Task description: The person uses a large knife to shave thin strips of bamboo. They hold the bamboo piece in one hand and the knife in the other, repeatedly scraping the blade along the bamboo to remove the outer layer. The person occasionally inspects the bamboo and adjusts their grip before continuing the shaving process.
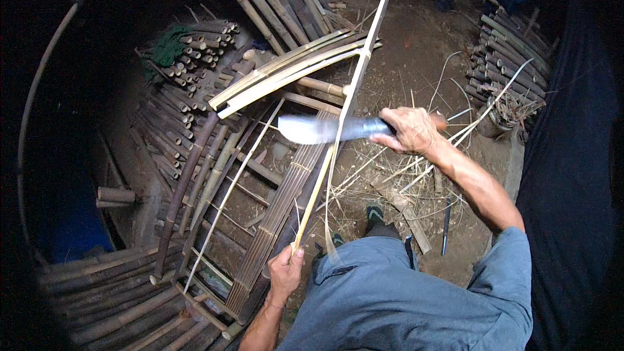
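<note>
My left hand [286,273] is closed round the near end of a long, pale bamboo strip [361,68], which slants away toward the top of the view. My right hand [411,131] grips a broad-bladed machete [305,130]; its brown handle end shows past my fingers. The blade is blurred by motion and lies across the strip, pointing left. Below the blade, a thin bamboo sliver [329,205] hangs beside the strip. Whether the sliver is still joined to the strip, I cannot tell.
A slatted bamboo frame [278,211] stands at my left, with split bamboo pieces [286,75] across its far end. Stacked bamboo poles [172,127] lie farther left, with another pile [507,58] at far right. Shavings [364,175] litter the dirt floor; a dark cloth [572,175] hangs right.
</note>
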Demonstrator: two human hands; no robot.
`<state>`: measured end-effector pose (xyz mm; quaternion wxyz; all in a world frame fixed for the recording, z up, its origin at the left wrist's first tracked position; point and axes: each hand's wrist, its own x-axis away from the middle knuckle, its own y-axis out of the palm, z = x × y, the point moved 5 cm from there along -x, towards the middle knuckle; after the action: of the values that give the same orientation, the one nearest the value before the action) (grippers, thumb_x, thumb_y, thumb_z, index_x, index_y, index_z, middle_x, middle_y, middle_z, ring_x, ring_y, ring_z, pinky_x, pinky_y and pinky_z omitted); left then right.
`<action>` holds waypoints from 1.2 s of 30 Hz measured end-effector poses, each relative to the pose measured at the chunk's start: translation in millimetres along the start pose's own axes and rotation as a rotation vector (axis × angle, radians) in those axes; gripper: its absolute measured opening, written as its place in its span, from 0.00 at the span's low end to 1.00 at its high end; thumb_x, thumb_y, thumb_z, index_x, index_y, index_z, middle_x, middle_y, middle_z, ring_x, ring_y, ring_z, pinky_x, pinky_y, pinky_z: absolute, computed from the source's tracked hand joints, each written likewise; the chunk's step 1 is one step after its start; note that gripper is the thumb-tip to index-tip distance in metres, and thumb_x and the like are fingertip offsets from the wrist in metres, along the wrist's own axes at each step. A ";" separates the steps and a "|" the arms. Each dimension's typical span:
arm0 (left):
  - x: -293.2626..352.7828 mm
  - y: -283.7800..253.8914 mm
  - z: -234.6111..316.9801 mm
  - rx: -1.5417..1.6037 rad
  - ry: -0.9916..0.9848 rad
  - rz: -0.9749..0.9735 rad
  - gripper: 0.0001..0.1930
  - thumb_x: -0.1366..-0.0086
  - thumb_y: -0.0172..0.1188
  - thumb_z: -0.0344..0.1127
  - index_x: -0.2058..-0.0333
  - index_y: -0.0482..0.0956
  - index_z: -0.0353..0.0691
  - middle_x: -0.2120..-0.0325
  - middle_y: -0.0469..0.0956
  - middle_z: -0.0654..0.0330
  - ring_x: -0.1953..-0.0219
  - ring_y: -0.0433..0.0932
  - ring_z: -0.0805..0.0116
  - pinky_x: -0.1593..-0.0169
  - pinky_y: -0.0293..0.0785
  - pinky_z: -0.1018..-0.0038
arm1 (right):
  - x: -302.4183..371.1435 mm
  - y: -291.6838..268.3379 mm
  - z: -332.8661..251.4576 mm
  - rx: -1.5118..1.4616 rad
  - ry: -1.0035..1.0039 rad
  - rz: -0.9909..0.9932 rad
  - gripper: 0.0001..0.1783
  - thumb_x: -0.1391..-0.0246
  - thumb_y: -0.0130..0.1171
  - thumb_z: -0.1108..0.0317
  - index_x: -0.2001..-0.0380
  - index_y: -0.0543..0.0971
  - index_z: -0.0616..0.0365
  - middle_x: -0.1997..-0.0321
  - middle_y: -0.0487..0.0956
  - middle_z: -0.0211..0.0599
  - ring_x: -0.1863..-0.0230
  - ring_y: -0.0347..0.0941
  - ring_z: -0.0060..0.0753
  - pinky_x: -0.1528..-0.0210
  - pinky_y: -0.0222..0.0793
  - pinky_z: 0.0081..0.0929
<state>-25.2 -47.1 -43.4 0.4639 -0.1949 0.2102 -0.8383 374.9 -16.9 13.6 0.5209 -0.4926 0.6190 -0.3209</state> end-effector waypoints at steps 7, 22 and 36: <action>16.2 1.7 -47.1 0.225 -0.164 -0.149 0.13 0.32 0.56 0.38 0.57 0.77 0.34 0.83 0.74 0.65 0.82 0.70 0.78 0.79 0.65 0.78 | 8.7 -91.2 144.5 0.070 0.976 0.165 0.42 0.44 0.39 0.27 0.61 0.79 0.60 0.67 0.80 0.59 0.58 0.77 0.62 0.57 0.70 0.53; -87.4 27.3 100.1 0.626 -0.146 -0.416 0.29 0.48 0.74 0.40 0.51 0.74 0.34 0.74 0.74 0.68 0.82 0.65 0.83 0.80 0.62 0.84 | 54.8 30.0 -127.8 -0.280 0.154 0.149 0.25 0.50 0.62 0.42 0.71 0.72 0.55 0.79 0.75 0.43 0.77 0.76 0.48 0.75 0.71 0.44; 25.6 12.2 23.5 0.511 -0.092 -0.423 0.47 0.52 0.75 0.31 0.35 0.58 0.32 0.77 0.70 0.74 0.76 0.66 0.86 0.70 0.65 0.86 | 14.1 -77.4 35.8 0.033 0.565 0.351 0.27 0.43 0.53 0.38 0.69 0.75 0.55 0.81 0.77 0.50 0.74 0.78 0.56 0.74 0.71 0.45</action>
<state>-17.1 -78.9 -26.9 0.3223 -0.1492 -0.0732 -0.9319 431.0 -50.0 70.5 0.3840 -0.2613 0.8090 -0.3602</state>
